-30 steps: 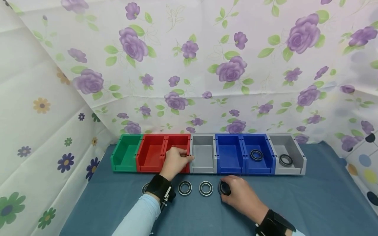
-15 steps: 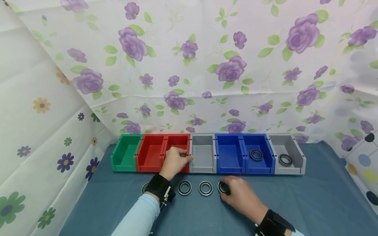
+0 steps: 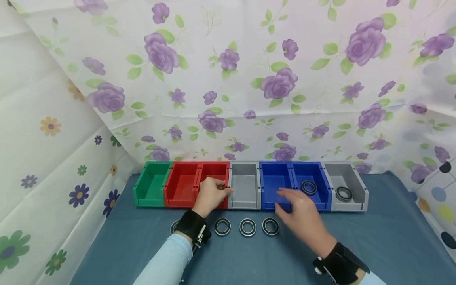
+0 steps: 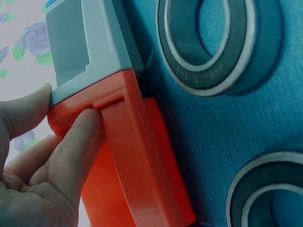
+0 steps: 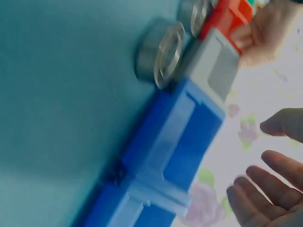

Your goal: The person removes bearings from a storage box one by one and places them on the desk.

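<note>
My left hand (image 3: 211,194) is at the right-hand red bin (image 3: 213,171). In the left wrist view its thumb and fingers (image 4: 78,146) pinch the wall where this bin meets the middle grey bin (image 3: 244,186). My right hand (image 3: 303,215) is held in the air with fingers spread and nothing between them. It hangs by the front of the two blue bins (image 3: 276,180), just right of a ball bearing (image 3: 270,227) lying flat on the table. Two more bearings, the left one (image 3: 222,227) and the middle one (image 3: 247,227), lie beside it.
Another bearing (image 3: 173,227) is partly hidden by my left wrist. One bearing (image 3: 308,187) lies in the right blue bin, another (image 3: 343,194) in the end grey bin (image 3: 362,198). A green bin (image 3: 153,184) ends the row at left. Flowered cloth (image 3: 228,91) hangs behind.
My right hand has let go of the rightmost table bearing and moved up and right, fingers spreading. That bearing stays on the table. My left hand has not moved.
</note>
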A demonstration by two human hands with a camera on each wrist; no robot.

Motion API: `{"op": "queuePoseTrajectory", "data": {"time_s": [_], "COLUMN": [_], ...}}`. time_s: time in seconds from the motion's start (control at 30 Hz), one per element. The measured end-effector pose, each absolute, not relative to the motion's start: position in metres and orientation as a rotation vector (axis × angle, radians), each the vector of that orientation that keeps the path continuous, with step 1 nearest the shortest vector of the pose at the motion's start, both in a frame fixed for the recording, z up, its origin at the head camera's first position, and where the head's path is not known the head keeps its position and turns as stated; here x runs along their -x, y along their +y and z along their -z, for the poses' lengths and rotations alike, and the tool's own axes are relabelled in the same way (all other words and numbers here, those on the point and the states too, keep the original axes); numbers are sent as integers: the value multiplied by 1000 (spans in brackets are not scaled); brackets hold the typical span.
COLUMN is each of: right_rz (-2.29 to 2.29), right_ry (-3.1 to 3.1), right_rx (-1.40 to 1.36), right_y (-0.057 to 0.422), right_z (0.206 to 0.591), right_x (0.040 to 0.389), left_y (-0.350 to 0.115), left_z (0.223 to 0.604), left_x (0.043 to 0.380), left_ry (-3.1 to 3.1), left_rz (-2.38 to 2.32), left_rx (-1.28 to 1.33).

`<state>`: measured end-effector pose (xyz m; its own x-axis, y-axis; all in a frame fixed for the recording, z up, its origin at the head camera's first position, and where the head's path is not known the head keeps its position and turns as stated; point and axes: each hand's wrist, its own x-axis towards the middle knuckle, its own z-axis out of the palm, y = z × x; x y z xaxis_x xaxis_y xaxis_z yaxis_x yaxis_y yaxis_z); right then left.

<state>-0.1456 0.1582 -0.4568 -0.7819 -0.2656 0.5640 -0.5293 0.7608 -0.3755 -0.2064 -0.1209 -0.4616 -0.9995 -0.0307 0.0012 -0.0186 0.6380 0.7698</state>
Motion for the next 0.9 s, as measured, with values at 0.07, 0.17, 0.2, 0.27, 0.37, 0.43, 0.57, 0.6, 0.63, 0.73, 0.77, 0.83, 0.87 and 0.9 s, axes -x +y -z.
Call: {"op": "queuePoseTrajectory", "data": {"time_s": [0.07, 0.17, 0.2, 0.27, 0.37, 0.43, 0.57, 0.6, 0.63, 0.73, 0.77, 0.83, 0.87, 0.9], "right_rz": [-728, -724, -711, -682, -637, -611, -576, -575, -572, -576, -579, -585, -591, -590], "right_ry": [-2441, -2414, -2411, -2416, -2431, -2447, -2551, -2597, -2644, -2779, -2816, -2869, -2892, -2910], "right_rx": [-590, -560, -551, -532, -517, -501, -452, -436, -419, -369, -350, -318, -301, -286], "right_y": [165, 175, 178, 185, 195, 200, 209, 211, 212, 216, 217, 218, 219, 220], "right_z": [451, 444, 443, 441, 442, 445, 453, 454, 456, 460, 461, 463, 464, 465], "right_x": [152, 161, 164, 169, 176, 180, 187, 189, 191, 197, 199, 203, 204, 206], "left_y": [-121, -122, -122, -122, -122, -121, -121, -121, -121, -122, -122, -122, -123, -123], "left_z": [461, 461, 461, 462, 462, 463, 463, 462, 462, 461, 461, 460, 460, 460], "left_x": [206, 206, 206, 207, 206, 206, 206, 206, 205, 204, 204, 203, 203, 204], "left_ry": [-2828, -2822, -2821, -2818, -2819, -2820, -2817, -2815, -2812, -2808, -2808, -2808, -2808, -2807], "left_rz": [1345, 1352, 1353, 1354, 1358, 1360, 1353, 1350, 1348, 1350, 1351, 1353, 1356, 1359], "left_rx": [-45, -38, -32, -24, -19, -21, -22, -16, -12, -2, 1, 10, 10, 8]}}
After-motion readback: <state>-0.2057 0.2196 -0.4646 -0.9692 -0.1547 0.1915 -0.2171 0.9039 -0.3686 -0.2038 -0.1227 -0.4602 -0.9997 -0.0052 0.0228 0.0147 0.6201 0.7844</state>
